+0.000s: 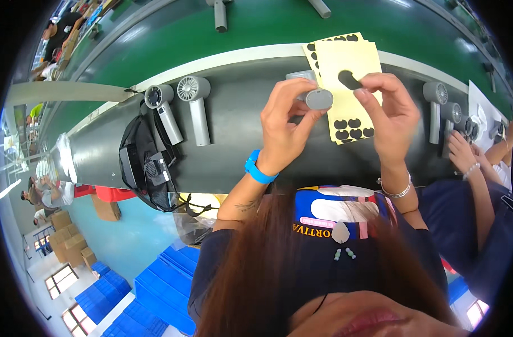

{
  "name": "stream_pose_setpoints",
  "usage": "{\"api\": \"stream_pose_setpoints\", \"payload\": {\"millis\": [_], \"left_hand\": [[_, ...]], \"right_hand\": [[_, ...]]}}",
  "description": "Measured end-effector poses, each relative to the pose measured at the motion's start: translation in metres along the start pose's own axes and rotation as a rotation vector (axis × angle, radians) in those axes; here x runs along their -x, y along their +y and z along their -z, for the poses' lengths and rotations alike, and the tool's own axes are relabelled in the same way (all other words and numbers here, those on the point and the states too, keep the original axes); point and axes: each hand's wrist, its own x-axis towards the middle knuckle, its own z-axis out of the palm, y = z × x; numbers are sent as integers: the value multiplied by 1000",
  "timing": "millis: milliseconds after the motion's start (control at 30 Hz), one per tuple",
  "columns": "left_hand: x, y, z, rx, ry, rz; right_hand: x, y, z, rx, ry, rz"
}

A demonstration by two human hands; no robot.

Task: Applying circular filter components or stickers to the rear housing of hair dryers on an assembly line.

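My left hand [284, 121] is closed around a grey handheld fan, and the flat oval end of its handle [319, 99] faces up toward me. Most of the fan's body is hidden by my fingers. Between the thumb and fingers of my right hand [394, 115] is a black rounded sticker [347, 78]. It is held just above a pale yellow sticker sheet [346, 56], beside the handle end and apart from it. Several black stickers [353, 129] remain on the sheet's near part. Another such sheet lies partly underneath.
On the dark work surface [239, 112], two grey handheld fans [199, 112] lie to the left, next to a black bag [134, 154]. More fans [434, 106] lie at right, near a co-worker's hand [463, 151]. Beyond a pale rail runs a green surface [256, 31] with fan parts.
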Motion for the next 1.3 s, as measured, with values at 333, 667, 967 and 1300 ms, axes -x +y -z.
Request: {"api": "stream_pose_setpoints", "payload": {"millis": [333,667,967,1300], "left_hand": [[3,7,-3,86,0,63],[9,11,-6,199,-122,177],[13,10,-8,367,-146,255],[13,10,-5,258,-169,226]], "right_hand": [[6,-25,5,-240,-172,-251],[17,-18,6,-286,-160,-366],[19,-20,12,-268,-174,-440],[18,-21,13,-221,-204,-444]]}}
